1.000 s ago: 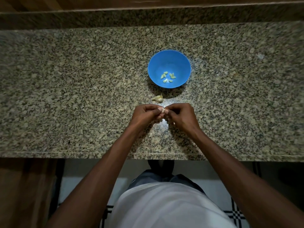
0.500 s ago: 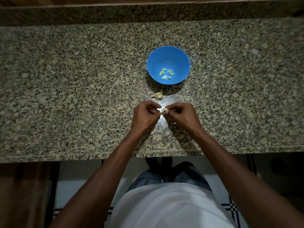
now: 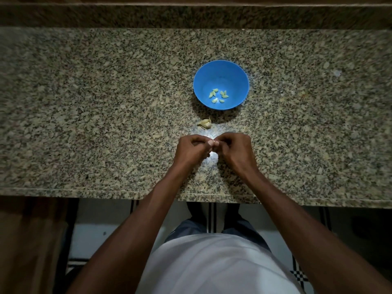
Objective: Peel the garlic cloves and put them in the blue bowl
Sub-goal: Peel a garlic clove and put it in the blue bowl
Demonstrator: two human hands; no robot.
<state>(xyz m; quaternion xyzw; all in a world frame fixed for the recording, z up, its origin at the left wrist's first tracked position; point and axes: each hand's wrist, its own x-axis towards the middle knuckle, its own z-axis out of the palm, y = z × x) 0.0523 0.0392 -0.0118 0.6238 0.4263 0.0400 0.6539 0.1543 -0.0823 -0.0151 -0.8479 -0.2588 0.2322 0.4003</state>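
Hands meet just below the middle of the frame: your left hand and right hand come together knuckle to knuckle over the tabletop, fingers curled inward. Between their fingertips you pinch a small pale garlic clove, only a sliver of which shows in the gap; both hands are closed on it. How much skin is on it cannot be told.

Just above your hands, a little left of where they meet, the rest of the garlic lies on the speckled stone, a papery clump apart from your fingers and near the lower edge of the bowl's shadow.

Higher still, above center and slightly right, sits the blue bowl. In its bottom lie several peeled cloves, yellowish green, scattered in a loose cluster toward the lower part of the bowl. The bowl stands well apart from your hands, with the garlic clump between the two.

Your forearms reach up from the bottom corners of the frame.
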